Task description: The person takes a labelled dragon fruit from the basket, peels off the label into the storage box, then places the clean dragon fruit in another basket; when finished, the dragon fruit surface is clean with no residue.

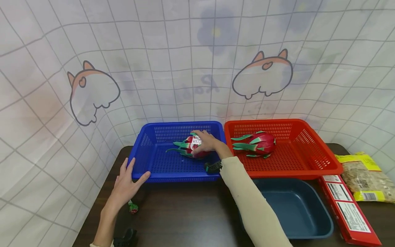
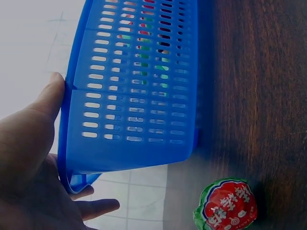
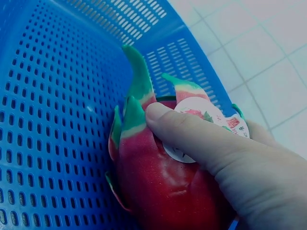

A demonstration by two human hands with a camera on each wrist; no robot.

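The right hand (image 1: 205, 142) grips a red dragon fruit (image 1: 185, 145) with green-tipped scales in the blue basket (image 1: 160, 168). In the right wrist view the thumb (image 3: 192, 132) lies across the fruit (image 3: 158, 177), beside its round white label (image 3: 180, 155). At the basket's front left corner the left hand (image 1: 124, 187) has its fingers spread. In the left wrist view that hand (image 2: 33, 158) touches the blue rim (image 2: 67, 120) with the thumb, its other fingers extended under the corner. Another dragon fruit (image 1: 262, 144) lies in the red basket (image 1: 296, 157).
A small red and green wrapped item (image 1: 133, 207) lies on the dark table (image 1: 185, 212) near the left forearm. A dark blue tray (image 1: 293, 209) stands in front of the red basket. At the right are a red box (image 1: 348, 212) and a yellow bag (image 1: 367, 176).
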